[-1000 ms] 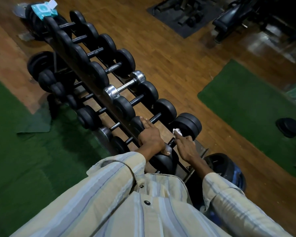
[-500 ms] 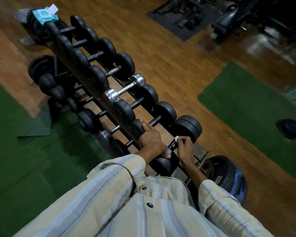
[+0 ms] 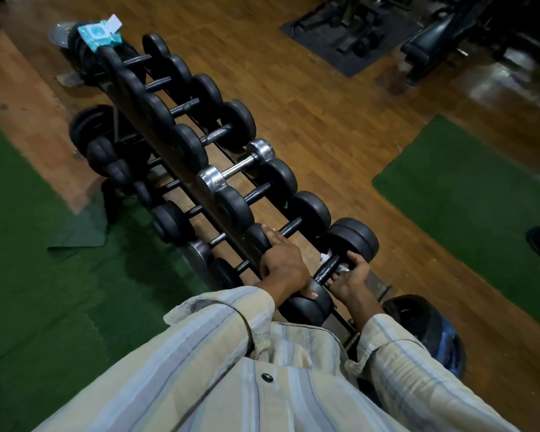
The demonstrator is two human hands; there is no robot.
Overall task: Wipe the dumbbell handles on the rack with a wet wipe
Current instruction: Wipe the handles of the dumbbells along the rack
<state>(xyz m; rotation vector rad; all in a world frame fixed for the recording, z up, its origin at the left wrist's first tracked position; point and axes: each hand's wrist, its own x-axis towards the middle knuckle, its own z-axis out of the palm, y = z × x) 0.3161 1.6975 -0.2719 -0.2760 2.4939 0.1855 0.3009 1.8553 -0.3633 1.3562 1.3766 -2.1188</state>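
Sliding our right hand (image 3: 353, 277) down from the dumbbell's far plate, we've now got it curled round the nearest handle (image 3: 327, 269) with the wet wipe (image 3: 343, 269), so wiping's underway. Left hand (image 3: 282, 265) clamps the inner plate. We're at the rack's (image 3: 378, 288) near end, open wood floor (image 3: 340, 135) to our right.

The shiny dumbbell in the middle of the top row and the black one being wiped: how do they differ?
The chrome dumbbell has small, bright metal ends; the nearest black dumbbell has bigger, dull black ends. The chrome one lies untouched. The black one's handle is gripped by the right hand with a white wet wipe, while the left hand rests on its near end. Both lie across the rack.
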